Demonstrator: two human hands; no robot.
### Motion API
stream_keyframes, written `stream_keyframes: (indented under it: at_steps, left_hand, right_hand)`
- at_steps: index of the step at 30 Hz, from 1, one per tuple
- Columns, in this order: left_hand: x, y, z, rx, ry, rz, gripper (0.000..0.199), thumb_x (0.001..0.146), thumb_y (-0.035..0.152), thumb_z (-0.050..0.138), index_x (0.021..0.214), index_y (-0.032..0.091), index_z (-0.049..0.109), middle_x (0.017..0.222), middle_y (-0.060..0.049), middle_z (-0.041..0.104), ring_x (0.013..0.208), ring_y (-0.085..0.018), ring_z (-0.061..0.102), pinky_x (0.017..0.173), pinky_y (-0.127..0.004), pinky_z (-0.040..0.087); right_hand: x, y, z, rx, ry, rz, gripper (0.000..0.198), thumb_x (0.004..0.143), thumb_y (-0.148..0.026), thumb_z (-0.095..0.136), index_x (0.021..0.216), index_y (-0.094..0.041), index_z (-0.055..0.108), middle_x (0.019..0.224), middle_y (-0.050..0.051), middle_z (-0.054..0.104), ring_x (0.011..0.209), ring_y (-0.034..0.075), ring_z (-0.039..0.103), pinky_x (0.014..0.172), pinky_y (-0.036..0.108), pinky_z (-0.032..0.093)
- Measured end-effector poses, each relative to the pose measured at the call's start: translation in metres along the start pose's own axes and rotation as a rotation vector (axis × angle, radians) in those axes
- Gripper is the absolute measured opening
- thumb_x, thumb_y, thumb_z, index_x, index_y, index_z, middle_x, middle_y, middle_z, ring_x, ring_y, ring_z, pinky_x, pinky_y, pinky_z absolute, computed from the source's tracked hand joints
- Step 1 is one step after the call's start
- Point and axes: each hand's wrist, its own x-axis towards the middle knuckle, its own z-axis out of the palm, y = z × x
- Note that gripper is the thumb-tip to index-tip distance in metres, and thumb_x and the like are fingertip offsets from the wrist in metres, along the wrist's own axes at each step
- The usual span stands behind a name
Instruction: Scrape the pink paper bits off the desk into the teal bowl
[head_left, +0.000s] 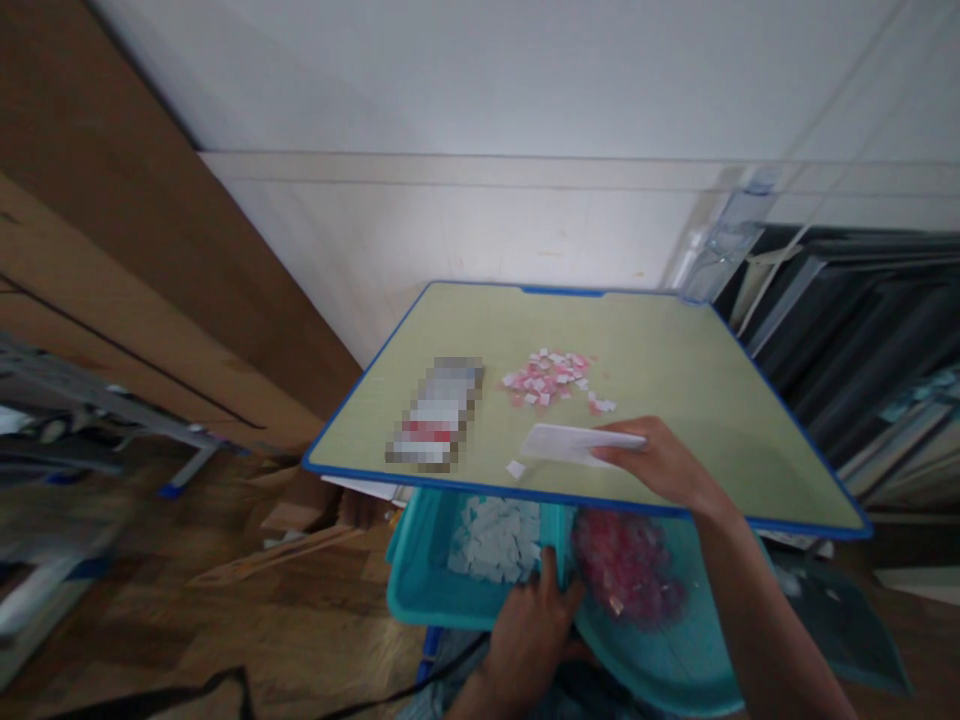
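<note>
My right hand (660, 460) is closed on one end of a flat white card (566, 442), held just above the near part of the table. Beyond it lies a loose heap of small pink and white pieces (547, 378), and a single white square (515, 469) sits near the front edge. Below the table, my left hand (534, 625) is at the inner rim of a teal basket (424, 600) holding many white squares (496, 540). Its index finger and thumb are spread apart, and I see nothing held between them; the other fingers are partly hidden.
Right of the basket, a round teal basin (697, 650) holds a clear bag of pink pieces (626, 570). A blurred-out flat object (439, 412) lies on the blue-edged table (660, 350). A clear bottle (727, 245) stands at the back right corner, before a white wall.
</note>
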Motion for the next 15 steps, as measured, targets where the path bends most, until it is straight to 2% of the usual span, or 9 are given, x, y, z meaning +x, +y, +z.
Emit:
stream_keyframes:
  at_steps: [3, 9, 15]
  left_hand:
    - [-0.0007, 0.0005, -0.0006, -0.010, 0.000, 0.000, 0.069, 0.061, 0.049, 0.068, 0.122, 0.029, 0.043, 0.136, -0.019, 0.030, 0.087, -0.029, 0.061, 0.071, -0.042, 0.051]
    - [-0.0016, 0.0012, -0.0056, -0.051, -0.049, -0.022, 0.067, 0.064, 0.048, 0.067, 0.123, 0.030, 0.043, 0.137, -0.018, 0.027, 0.092, -0.029, 0.059, 0.074, -0.043, 0.050]
    - [-0.0013, -0.0008, 0.0000, -0.010, 0.003, 0.018, 0.069, 0.063, 0.049, 0.067, 0.124, 0.029, 0.042, 0.136, -0.020, 0.029, 0.090, -0.029, 0.060, 0.072, -0.042, 0.051]
  right_hand:
    - [-0.0015, -0.0019, 0.0028, 0.015, -0.048, -0.039, 0.025, 0.076, -0.033, 0.055, 0.079, -0.013, 0.070, 0.069, 0.003, 0.068, 0.063, 0.016, 0.058, 0.056, 0.023, 0.041]
    - [-0.0028, -0.0042, 0.0073, 0.008, -0.079, -0.073, 0.029, 0.078, -0.034, 0.053, 0.083, -0.011, 0.071, 0.066, 0.003, 0.066, 0.059, 0.015, 0.056, 0.053, 0.022, 0.041]
    - [-0.0053, -0.0039, 0.0108, 0.033, -0.093, -0.076, 0.032, 0.078, -0.037, 0.053, 0.086, -0.012, 0.071, 0.068, 0.003, 0.067, 0.058, 0.014, 0.056, 0.052, 0.022, 0.042]
